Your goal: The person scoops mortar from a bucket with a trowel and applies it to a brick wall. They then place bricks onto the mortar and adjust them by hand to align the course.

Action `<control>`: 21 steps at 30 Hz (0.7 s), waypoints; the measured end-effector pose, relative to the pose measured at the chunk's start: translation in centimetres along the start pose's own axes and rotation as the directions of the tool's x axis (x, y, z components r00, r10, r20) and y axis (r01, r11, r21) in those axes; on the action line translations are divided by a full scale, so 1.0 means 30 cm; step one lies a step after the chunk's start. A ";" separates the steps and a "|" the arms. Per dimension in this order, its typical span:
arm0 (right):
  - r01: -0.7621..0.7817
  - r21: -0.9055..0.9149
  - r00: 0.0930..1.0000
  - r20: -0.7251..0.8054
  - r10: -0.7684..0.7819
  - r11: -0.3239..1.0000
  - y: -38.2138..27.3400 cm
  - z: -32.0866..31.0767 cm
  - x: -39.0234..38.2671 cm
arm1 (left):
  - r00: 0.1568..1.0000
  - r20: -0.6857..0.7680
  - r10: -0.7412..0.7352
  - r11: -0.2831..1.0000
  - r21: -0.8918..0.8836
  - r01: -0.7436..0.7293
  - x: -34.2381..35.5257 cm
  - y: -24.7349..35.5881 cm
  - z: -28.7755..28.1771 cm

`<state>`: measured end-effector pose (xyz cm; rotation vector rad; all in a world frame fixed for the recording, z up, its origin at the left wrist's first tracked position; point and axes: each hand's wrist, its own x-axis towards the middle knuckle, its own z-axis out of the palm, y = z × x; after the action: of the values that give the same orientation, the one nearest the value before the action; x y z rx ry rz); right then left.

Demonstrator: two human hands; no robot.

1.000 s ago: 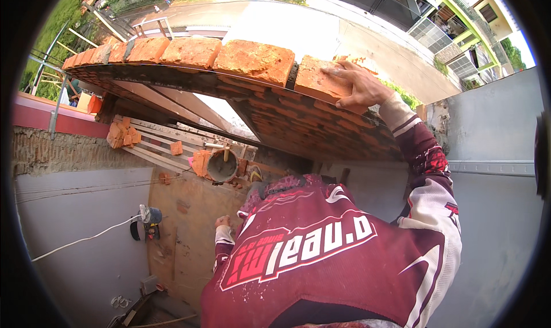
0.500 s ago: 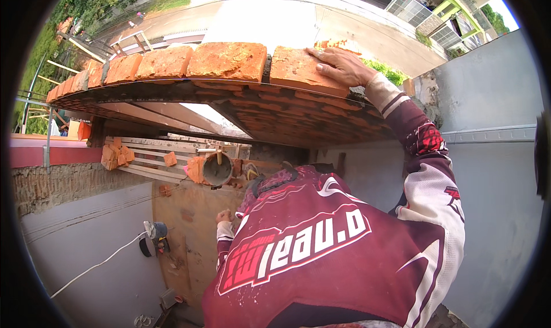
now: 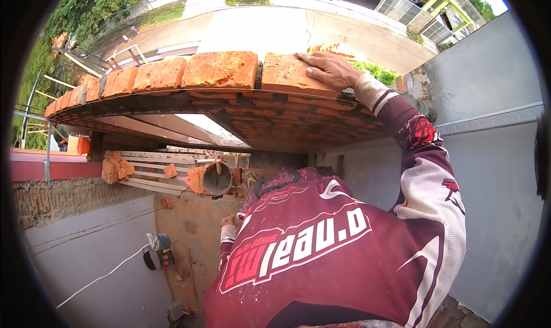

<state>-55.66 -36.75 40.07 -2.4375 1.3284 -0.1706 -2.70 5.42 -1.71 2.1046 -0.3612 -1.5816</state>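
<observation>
Brick wall (image 3: 298, 114), top course: your right hand (image 3: 332, 69) rests on the end brick (image 3: 287, 75)

Nearest you, your maroon and white jersey (image 3: 356, 270) fills the low middle of the scene. Just left of it, your left hand (image 3: 229, 220) is low, partly hidden by the jersey; whether that grip pinches anything, you cannot tell from this view. Farther left, a white cord (image 3: 106, 276) slants in front of a pale wall (image 3: 74, 236).

Beyond your left hand sits a round bucket (image 3: 217, 182) of grey mortar, with orange brick pieces (image 3: 196, 180) just to its left. More to the left, pale planks (image 3: 146, 183) bear a loose brick piece (image 3: 170, 170) and, at their left end, a brick pile (image 3: 116, 170).

Past these, the wall's top row curves across your view. At its right end your right grip is spread, fingers and thumb laid over the end brick; a mortar joint parts it from the neighbouring brick (image 3: 221, 70) to the left.

Far off lie a sunlit street (image 3: 359, 32), trees (image 3: 94, 9) on the left and a green-framed building (image 3: 437, 3) on the right.
</observation>
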 end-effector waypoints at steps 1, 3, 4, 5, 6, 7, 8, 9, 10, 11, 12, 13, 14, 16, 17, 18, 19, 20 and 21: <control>0.000 -0.021 1.000 0.016 0.000 1.000 -0.002 -0.005 0.000 | 1.000 -0.005 -0.007 0.999 -0.051 0.007 0.015 0.007 0.002; 0.032 -0.205 0.993 -0.102 -0.054 0.978 -0.008 -0.005 0.001 | 1.000 0.002 0.002 0.994 -0.113 -0.002 0.042 0.024 -0.001; 0.056 -0.244 0.989 -0.120 -0.087 0.968 -0.010 0.000 0.007 | 1.000 0.019 0.014 0.993 -0.120 -0.011 0.059 0.031 -0.003; 0.057 -0.285 0.980 -0.166 -0.108 0.957 -0.015 0.009 0.001 | 0.999 0.038 0.022 0.992 -0.125 -0.017 0.062 0.031 -0.003; 0.037 -0.306 0.971 -0.214 -0.107 0.951 -0.016 0.017 0.004 | 1.000 -0.003 0.015 0.990 -0.139 -0.015 0.065 0.028 -0.004; -0.004 -0.078 0.998 -0.069 -0.002 0.997 -0.019 0.030 0.000 | 0.999 -0.043 0.006 0.989 -0.146 -0.012 0.072 0.030 -0.003; -0.010 -0.089 0.994 -0.110 0.000 0.996 -0.019 0.040 -0.004 | 0.995 -0.081 -0.062 0.987 -0.156 0.048 0.068 0.025 -0.005; -0.001 -0.122 0.993 -0.116 -0.014 0.992 -0.015 0.045 0.002 | 0.991 -0.109 -0.075 0.981 -0.187 0.053 0.070 0.024 0.003; -0.001 -0.145 0.993 -0.115 -0.016 0.989 -0.013 0.052 -0.002 | 0.992 -0.124 -0.023 0.984 -0.178 0.000 0.059 0.018 0.002; -0.001 -0.086 0.997 -0.081 -0.006 0.996 -0.006 0.053 0.006 | 0.995 -0.097 -0.039 0.984 -0.174 0.021 0.053 0.016 0.005; -0.007 -0.086 0.997 -0.082 0.000 0.996 -0.001 0.055 0.005 | 0.997 -0.068 -0.042 0.984 -0.178 0.029 0.049 0.021 0.014; -0.006 -0.084 0.998 -0.070 0.000 0.996 0.004 0.052 0.013 | 0.994 -0.104 -0.032 0.988 -0.151 0.016 0.036 0.018 0.019; -0.013 -0.085 0.998 -0.058 0.008 0.996 0.009 0.050 0.015 | 0.990 -0.142 -0.023 0.992 -0.126 0.004 0.020 0.014 0.028; 0.003 -0.091 0.999 -0.048 -0.008 0.996 0.011 0.044 0.022 | 0.984 -0.180 0.004 0.997 -0.080 -0.018 -0.008 0.009 0.042; -0.012 -0.095 1.000 -0.028 0.009 0.995 0.010 0.041 0.024 | 0.984 -0.179 0.018 0.998 -0.055 -0.029 -0.025 0.004 0.043; -0.023 -0.088 1.000 -0.007 0.022 0.996 0.008 0.039 0.026 | 0.978 -0.204 -0.035 0.999 -0.016 0.033 -0.044 -0.007 0.036; 0.031 -0.084 0.999 -0.036 -0.034 0.996 0.006 0.036 0.026 | 0.983 -0.182 -0.028 0.995 0.090 0.045 -0.048 -0.002 0.029; 0.065 -0.104 0.993 -0.088 -0.074 0.993 0.004 0.035 0.027 | 0.991 -0.130 0.009 0.998 0.057 -0.002 -0.050 0.001 0.024; 0.089 -0.121 0.988 -0.113 -0.103 0.989 0.003 0.033 0.027 | 0.991 -0.134 0.004 0.999 0.047 0.003 -0.056 -0.002 0.015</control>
<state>-55.02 -37.22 39.05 -2.6277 1.3030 -0.2745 -3.63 6.19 -0.45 2.2319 -0.3560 -1.4353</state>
